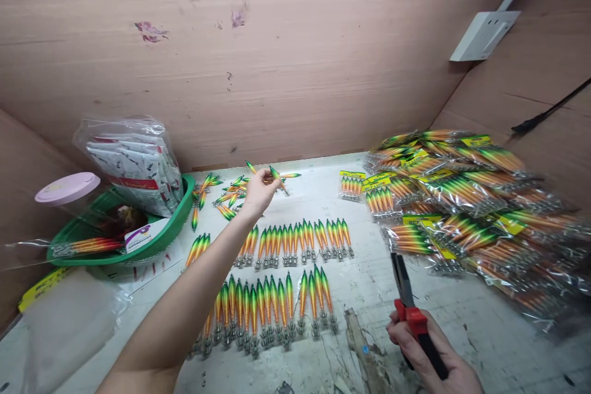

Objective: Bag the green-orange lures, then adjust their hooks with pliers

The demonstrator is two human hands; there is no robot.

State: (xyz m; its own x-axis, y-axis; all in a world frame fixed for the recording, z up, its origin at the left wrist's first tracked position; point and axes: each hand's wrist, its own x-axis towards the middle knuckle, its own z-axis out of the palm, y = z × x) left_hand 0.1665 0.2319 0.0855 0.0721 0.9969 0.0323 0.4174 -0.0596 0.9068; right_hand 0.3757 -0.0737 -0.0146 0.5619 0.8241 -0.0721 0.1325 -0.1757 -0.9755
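Note:
My left hand [264,189] reaches over the far part of the white table, its fingers pinched on a green and orange lure [276,177]. Beside it, more loose lures [231,196] lie in a jumble. Two rows of lures stretch across the table below my left forearm, a farther row [295,241] and a nearer row [268,305], their hooked ends toward me. My right hand [431,351], at the lower right, is wrapped round red and black pliers [417,322] whose jaws point away from me.
Bagged lures [466,191] with yellow labels are heaped at the right. A green basket [184,209] at the left holds packets [133,166] and a pink-lidded container [68,189]. Clear plastic bags [69,326] lie in front of it. A pinkish wall [277,74] rises behind.

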